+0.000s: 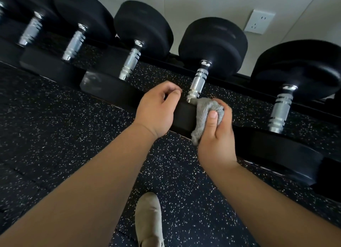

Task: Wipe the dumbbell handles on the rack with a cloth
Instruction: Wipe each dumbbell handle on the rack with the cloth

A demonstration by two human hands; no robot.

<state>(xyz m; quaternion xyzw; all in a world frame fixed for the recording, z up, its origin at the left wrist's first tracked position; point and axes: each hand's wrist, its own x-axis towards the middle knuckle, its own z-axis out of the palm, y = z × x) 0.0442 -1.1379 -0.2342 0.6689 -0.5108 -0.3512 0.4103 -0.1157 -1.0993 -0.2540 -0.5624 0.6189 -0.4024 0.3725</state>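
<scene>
Bunching the grey cloth [206, 115] in my right hand [215, 136], grip clamped on it at the near end of the fourth dumbbell handle [198, 80], I steady that dumbbell's near head [184, 117] with my left hand [156, 110], fingers curled loosely, holding nothing. By my judgement this handle is barely begun and the neighbouring handle [280, 110] waits; the bulky heads crowd each gap, and my shoe [149, 219] stands on the speckled floor [55, 136].

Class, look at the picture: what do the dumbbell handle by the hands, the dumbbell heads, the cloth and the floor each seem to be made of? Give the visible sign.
Dumbbell handle: polished metal, probably chromed steel; bright reflections, knurled bands.
Dumbbell head: matte black, likely rubber coated; no shine.
Cloth in the right hand: grey, fluffy, perhaps microfibre; fuzzy pile.
Floor: black with pale flecks, probably rubber tiles.
</scene>
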